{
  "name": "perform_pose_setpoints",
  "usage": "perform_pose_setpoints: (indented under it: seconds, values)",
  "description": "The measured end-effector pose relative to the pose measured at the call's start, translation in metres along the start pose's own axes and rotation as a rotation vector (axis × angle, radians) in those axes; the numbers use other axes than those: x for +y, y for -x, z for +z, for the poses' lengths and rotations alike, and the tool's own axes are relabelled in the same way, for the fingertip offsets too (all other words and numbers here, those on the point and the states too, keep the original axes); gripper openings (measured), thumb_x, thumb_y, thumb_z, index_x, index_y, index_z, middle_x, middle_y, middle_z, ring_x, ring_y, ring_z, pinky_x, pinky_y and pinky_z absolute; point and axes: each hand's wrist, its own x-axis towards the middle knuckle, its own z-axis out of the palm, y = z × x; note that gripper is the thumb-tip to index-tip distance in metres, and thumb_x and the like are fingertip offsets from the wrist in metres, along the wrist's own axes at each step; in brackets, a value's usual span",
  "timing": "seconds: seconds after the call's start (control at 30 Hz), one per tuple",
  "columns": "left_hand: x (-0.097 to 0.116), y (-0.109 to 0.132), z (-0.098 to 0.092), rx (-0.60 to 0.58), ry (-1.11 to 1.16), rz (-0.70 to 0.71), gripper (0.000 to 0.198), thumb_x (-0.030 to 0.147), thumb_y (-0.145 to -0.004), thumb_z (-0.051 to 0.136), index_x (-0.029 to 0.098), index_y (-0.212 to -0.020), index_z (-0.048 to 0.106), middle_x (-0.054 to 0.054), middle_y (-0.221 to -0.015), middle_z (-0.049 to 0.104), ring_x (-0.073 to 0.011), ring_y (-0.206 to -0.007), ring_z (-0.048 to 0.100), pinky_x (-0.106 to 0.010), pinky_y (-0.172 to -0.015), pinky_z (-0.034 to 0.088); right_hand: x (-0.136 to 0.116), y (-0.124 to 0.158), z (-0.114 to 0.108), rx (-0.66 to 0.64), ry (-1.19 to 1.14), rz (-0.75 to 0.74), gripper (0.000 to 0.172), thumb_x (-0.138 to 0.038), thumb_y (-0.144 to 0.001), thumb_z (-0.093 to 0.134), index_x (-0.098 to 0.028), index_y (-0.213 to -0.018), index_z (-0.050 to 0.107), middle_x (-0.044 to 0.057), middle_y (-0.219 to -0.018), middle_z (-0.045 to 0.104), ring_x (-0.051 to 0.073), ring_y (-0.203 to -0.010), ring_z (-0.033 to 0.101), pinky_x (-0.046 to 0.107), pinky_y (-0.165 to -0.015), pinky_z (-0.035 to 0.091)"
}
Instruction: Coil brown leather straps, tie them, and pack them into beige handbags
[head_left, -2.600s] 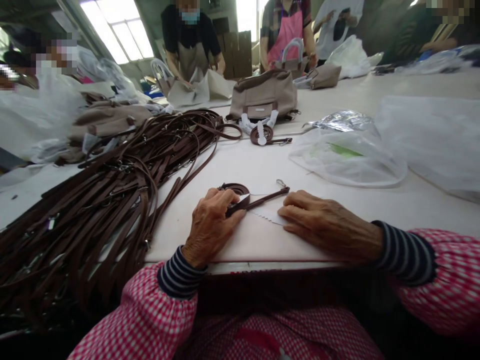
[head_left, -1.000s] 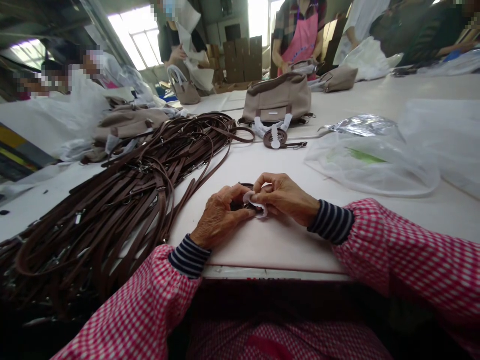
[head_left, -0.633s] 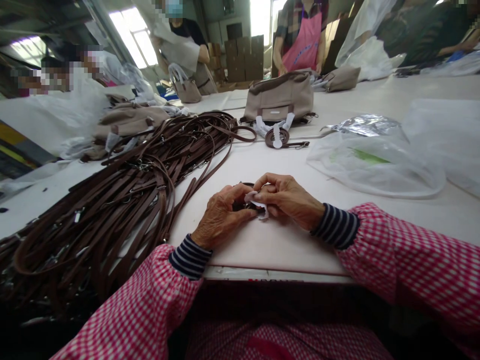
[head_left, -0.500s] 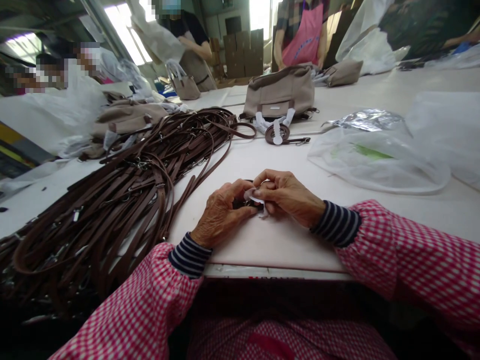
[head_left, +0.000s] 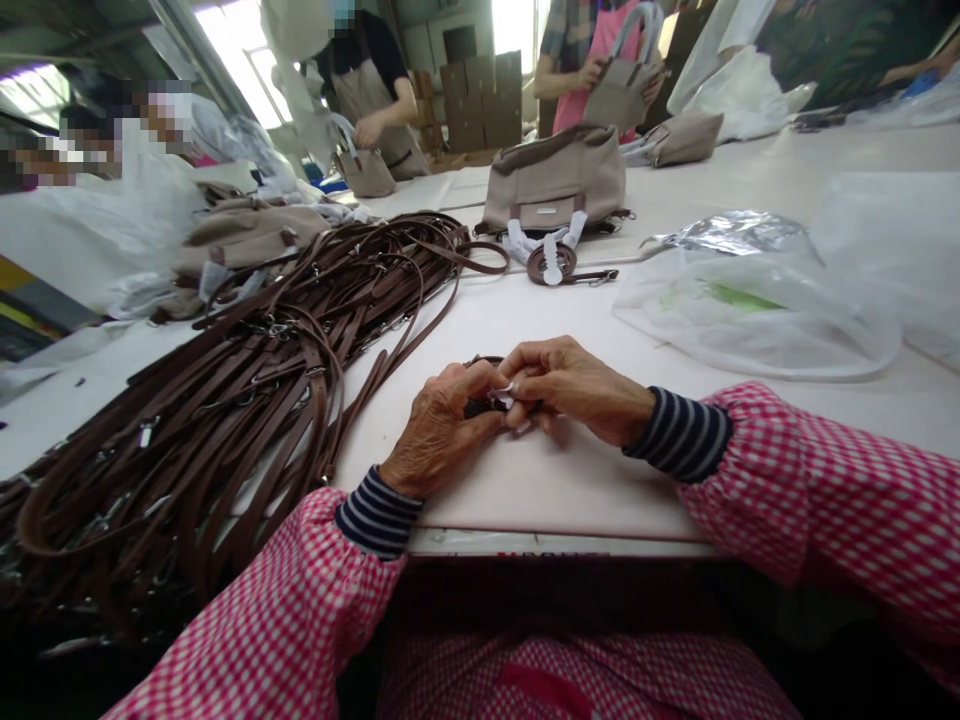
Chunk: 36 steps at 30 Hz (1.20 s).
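My left hand [head_left: 442,425] is closed around a coiled dark brown strap [head_left: 484,405], most of it hidden by my fingers. Close against it, my right hand [head_left: 574,392] pinches a small white paper-like strip [head_left: 504,396] at the coil. The fingertips of both hands meet over the strip. Beyond them lies another rolled strap [head_left: 541,265] with a white strip around it and its buckle end stretched out to the right. A big pile of loose brown straps [head_left: 300,370] with metal clips spreads to the left of my left hand.
A taupe handbag [head_left: 555,185] with white-wrapped handles stands at the back centre. Clear plastic bags [head_left: 750,320] and a silvery sheet [head_left: 739,238] lie to the right. More bags [head_left: 247,235] are heaped behind the straps. Across the table [head_left: 570,490], a co-worker [head_left: 570,60] holds a small bag.
My fingers have drawn the white strip in closer to the coil, so less of it shows. Across the table, a co-worker has lifted a bag; another has lowered a hand to one.
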Motion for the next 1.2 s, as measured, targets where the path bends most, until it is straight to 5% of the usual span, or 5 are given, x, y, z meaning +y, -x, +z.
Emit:
perform_pose_setpoints:
  seconds: [0.43, 0.7, 0.87, 1.0, 1.2]
  values:
    - [-0.001, -0.001, 0.000, -0.013, 0.062, -0.040, 0.017, 0.021, -0.085, 0.066, 0.023, -0.099, 0.058, 0.000, -0.093, 0.063, -0.0205, -0.089, 0.058, -0.032, -0.080, 0.046, -0.017, -0.014, -0.025, -0.300, 0.069, 0.118, 0.012, -0.014, -0.078, 0.070, -0.013, -0.089, 0.066, 0.011, -0.077, 0.078, 0.019, -0.064, 0.075, 0.021, -0.054, 0.057]
    - [-0.002, 0.000, 0.000, 0.021, 0.090, -0.035, 0.006, 0.021, -0.090, 0.062, 0.021, -0.095, 0.063, 0.000, -0.091, 0.066, -0.0187, -0.089, 0.060, -0.032, -0.083, 0.045, -0.012, -0.019, -0.021, -0.246, 0.173, 0.000, 0.012, -0.018, -0.075, 0.074, -0.013, -0.083, 0.067, 0.005, -0.061, 0.071, 0.015, -0.053, 0.068, 0.017, -0.043, 0.042]
    - [-0.001, -0.001, 0.001, 0.094, 0.087, -0.043, 0.009, 0.013, -0.086, 0.064, 0.021, -0.089, 0.063, 0.003, -0.084, 0.067, -0.0158, -0.083, 0.063, -0.028, -0.079, 0.045, -0.005, -0.030, -0.034, -0.160, 0.345, -0.302, 0.008, -0.016, -0.072, 0.073, -0.013, -0.068, 0.067, 0.000, -0.060, 0.065, 0.010, -0.055, 0.055, 0.021, -0.051, 0.041]
    - [-0.001, 0.000, 0.001, 0.101, 0.082, -0.040, 0.010, 0.012, -0.086, 0.065, 0.021, -0.090, 0.064, 0.004, -0.084, 0.069, -0.0148, -0.083, 0.064, -0.026, -0.078, 0.045, 0.003, -0.029, -0.037, -0.141, 0.341, -0.353, 0.013, -0.024, -0.079, 0.070, -0.011, -0.078, 0.070, 0.000, -0.066, 0.067, 0.009, -0.055, 0.050, 0.023, -0.052, 0.038]
    - [-0.002, 0.001, 0.001, 0.102, 0.072, -0.045, 0.009, 0.012, -0.086, 0.066, 0.021, -0.089, 0.064, 0.004, -0.084, 0.070, -0.0144, -0.082, 0.063, -0.027, -0.078, 0.045, -0.004, -0.030, -0.034, -0.276, 0.480, -0.392, 0.023, -0.028, -0.084, 0.067, -0.011, -0.093, 0.080, 0.005, -0.084, 0.074, 0.015, -0.075, 0.060, 0.027, -0.068, 0.045]
